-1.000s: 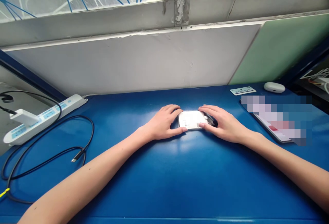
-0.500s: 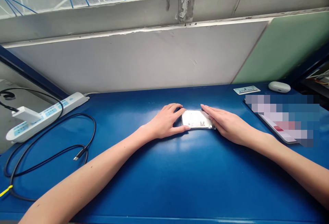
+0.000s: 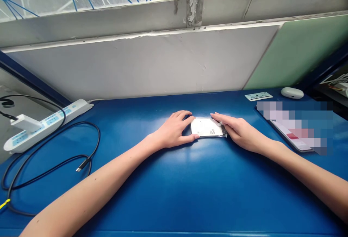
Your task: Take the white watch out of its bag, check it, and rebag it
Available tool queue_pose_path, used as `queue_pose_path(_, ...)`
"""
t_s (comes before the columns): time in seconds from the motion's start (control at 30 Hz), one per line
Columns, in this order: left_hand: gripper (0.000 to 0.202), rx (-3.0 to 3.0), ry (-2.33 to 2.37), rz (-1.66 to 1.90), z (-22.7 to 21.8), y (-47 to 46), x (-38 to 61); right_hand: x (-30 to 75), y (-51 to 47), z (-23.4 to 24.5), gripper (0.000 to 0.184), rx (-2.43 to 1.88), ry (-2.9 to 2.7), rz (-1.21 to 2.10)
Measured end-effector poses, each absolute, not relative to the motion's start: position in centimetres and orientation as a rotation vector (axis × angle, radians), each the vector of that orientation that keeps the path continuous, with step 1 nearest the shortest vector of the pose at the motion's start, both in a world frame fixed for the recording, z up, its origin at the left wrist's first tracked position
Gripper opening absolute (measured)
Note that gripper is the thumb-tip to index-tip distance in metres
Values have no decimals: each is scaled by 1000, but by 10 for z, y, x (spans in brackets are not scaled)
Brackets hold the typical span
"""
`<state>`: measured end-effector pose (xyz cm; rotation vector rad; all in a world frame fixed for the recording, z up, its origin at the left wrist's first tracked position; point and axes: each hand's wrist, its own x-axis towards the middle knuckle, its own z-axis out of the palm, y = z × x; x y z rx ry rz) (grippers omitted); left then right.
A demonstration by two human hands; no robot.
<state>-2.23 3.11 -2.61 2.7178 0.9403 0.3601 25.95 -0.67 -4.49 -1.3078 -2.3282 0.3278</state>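
A flat white rectangular packet [image 3: 205,126] lies on the blue table, with a shiny clear wrap round it and a small dark printed code near its right side. My left hand [image 3: 178,130] grips its left end, the thumb at the near corner and the index finger at the far corner. At the right end, my right hand [image 3: 235,128] is closed with its fingers together against the wrap's edge. The right fingertips partly cover that end, so the exact hold there is hard to see.
A white power strip [image 3: 51,123] with a plugged-in charger [image 3: 25,123] stands at the left, beside a looped black cable [image 3: 49,175]. To the right lie a blurred-out phone-like device [image 3: 292,135], a printed card [image 3: 259,96] and a white earbud case [image 3: 292,92].
The right fingers have shifted slightly at the packet's right end, and the thumb tip now shows there. My left hand keeps its place on the packet. The view has moved a little.
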Motion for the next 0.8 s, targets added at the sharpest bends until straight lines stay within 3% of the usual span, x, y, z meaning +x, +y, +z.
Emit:
queue_pose_path(0.33,57,2720,949,395,-27,31,-21,267,0,-41,29,-1257,-2335,-109)
queue_pose_path(0.8,64,2718,911,397,-25,30,-23,267,-2,-39,28,-1241,-2399,109)
